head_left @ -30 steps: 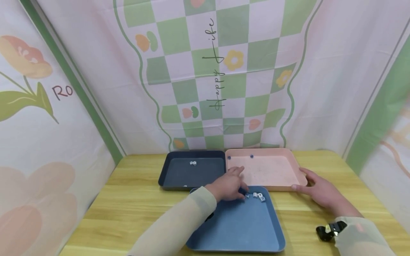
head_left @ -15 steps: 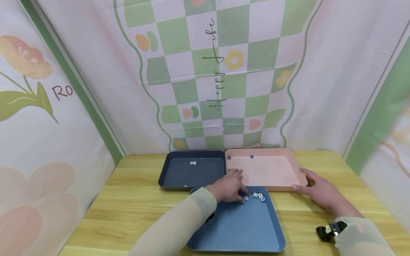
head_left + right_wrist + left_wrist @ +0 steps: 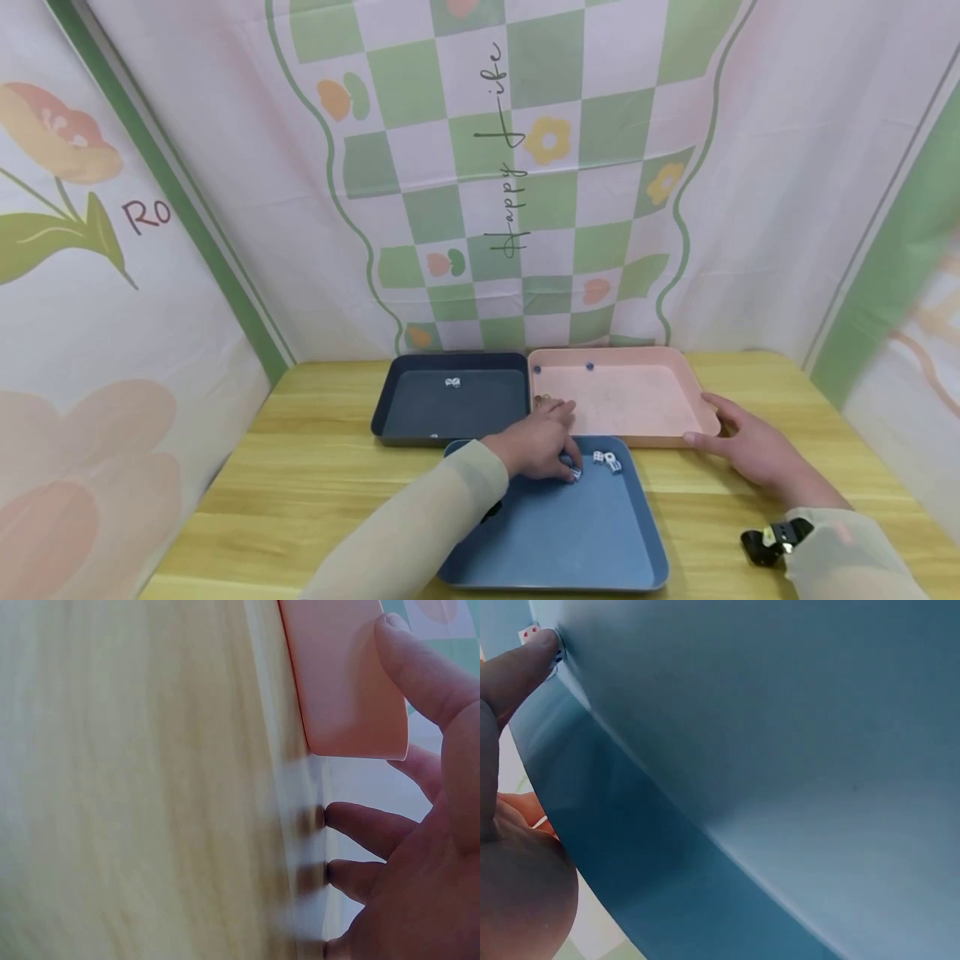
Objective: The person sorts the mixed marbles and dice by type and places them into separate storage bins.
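Note:
In the head view my left hand (image 3: 536, 442) reaches over the far edge of the blue tray (image 3: 555, 533). Its thumb and index finger pinch a white die (image 3: 576, 474) just above or at the tray floor; in the left wrist view the thumb tip covers most of that die (image 3: 531, 633), leaving red dots in sight. Several more white dice (image 3: 597, 457) sit to its right, close together. My right hand (image 3: 750, 450) rests at the near right corner of the pink tray (image 3: 693, 392), thumb and index finger touching either side, other fingertips on the table.
A dark navy tray (image 3: 405, 417) stands left of the pink one, with a few white dice (image 3: 453, 382) inside. Two small blue pieces (image 3: 590, 367) lie in the pink tray. Something small and yellowish (image 3: 542, 400) shows by the left fingers. A patterned curtain (image 3: 480, 308) hangs behind.
My left hand has shifted slightly nearer, drawing one die away from the blue tray's far wall and pinching it. The right hand and the trays stay where they were.

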### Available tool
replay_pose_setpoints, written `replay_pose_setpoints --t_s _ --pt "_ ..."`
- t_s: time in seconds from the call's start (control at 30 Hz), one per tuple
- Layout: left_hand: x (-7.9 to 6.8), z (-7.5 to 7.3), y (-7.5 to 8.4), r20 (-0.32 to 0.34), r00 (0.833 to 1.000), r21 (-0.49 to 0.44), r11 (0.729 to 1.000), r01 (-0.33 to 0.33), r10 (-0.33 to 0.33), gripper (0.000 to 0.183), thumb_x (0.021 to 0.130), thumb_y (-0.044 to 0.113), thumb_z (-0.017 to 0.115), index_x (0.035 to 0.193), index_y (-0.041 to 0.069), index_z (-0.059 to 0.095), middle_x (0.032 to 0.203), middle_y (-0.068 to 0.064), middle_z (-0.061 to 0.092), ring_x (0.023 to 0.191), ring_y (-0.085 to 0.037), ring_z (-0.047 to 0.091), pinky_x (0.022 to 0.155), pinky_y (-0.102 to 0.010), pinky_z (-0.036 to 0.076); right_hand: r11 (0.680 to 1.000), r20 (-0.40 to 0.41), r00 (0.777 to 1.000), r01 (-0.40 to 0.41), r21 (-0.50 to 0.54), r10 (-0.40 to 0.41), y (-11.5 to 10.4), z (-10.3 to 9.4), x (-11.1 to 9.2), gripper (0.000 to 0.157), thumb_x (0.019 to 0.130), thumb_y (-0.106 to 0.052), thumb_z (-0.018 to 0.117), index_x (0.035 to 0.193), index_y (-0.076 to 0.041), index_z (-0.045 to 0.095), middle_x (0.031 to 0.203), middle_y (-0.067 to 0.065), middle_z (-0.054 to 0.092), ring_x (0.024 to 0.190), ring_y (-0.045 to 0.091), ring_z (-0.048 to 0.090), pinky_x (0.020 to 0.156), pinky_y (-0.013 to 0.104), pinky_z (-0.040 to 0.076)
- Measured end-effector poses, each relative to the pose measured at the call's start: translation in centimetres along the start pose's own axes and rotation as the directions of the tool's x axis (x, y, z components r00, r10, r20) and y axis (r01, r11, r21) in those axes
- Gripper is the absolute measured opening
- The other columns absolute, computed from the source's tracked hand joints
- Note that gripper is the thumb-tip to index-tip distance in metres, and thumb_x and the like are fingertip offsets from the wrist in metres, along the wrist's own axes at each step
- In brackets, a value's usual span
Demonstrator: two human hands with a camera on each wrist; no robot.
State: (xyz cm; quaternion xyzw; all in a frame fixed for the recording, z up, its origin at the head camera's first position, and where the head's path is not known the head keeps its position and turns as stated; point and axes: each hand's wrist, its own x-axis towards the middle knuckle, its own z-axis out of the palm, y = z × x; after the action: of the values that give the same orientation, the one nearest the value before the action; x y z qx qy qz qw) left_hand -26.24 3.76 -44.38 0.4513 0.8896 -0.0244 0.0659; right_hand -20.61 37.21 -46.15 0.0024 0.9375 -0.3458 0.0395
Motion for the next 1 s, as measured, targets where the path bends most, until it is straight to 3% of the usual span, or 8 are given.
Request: replay_pose_setpoints --t_s 0.4,0.6,0.83,1.0 --pt "-0.5 -0.3 0.0 0.014 1.000 -0.025 1.000 -0.001 0.002 0.014 0.090 0.048 0.072 0.103 0.044 0.077 0.160 -0.006 0.030 0.149 -0.024 0.014 0.117 -0.037 0.018 0.999 -0.007 1.000 0.030 -0.012 -0.030 0.4 0.4 0.2 0.101 0.091 -0.057 0.066 0.158 -0.001 0.016 0.147 0.043 0.025 0.129 0.066 0.024 0.095 0.077 0.023" --pt "-1.1 -1.1 -0.9 0.009 1.000 -0.132 0.991 0.012 -0.011 0.013 0.091 0.043 0.073 0.103 0.042 0.077 0.164 -0.009 0.017 0.150 -0.025 0.010 0.117 -0.037 0.019 0.999 -0.011 0.999 0.034 -0.010 -0.034 0.6 0.4 0.2 0.100 0.090 -0.057 0.067 0.158 -0.002 0.017 0.147 0.042 0.026 0.129 0.065 0.025 0.095 0.077 0.023" --pt "-1.7 -1.9 -1.8 -0.006 0.999 -0.200 0.979 0.047 -0.049 0.011 0.091 0.039 0.074 0.102 0.040 0.078 0.165 -0.008 0.014 0.150 -0.023 0.009 0.118 -0.038 0.017 1.000 -0.006 1.000 0.028 -0.010 -0.028 0.5 0.1 0.2 0.102 0.090 -0.059 0.065 0.158 -0.002 0.016 0.147 0.043 0.024 0.129 0.066 0.023 0.095 0.077 0.022" --pt "-2.2 -2.6 -3.4 -0.054 0.995 -0.310 0.949 0.065 -0.086 0.010 0.092 0.035 0.074 0.100 0.037 0.079 0.165 -0.007 0.014 0.150 -0.023 0.007 0.118 -0.037 0.015 1.000 0.000 1.000 0.024 -0.010 -0.024 0.3 0.1 0.2 0.102 0.090 -0.059 0.065 0.158 -0.002 0.016 0.148 0.043 0.024 0.130 0.065 0.023 0.095 0.077 0.022"
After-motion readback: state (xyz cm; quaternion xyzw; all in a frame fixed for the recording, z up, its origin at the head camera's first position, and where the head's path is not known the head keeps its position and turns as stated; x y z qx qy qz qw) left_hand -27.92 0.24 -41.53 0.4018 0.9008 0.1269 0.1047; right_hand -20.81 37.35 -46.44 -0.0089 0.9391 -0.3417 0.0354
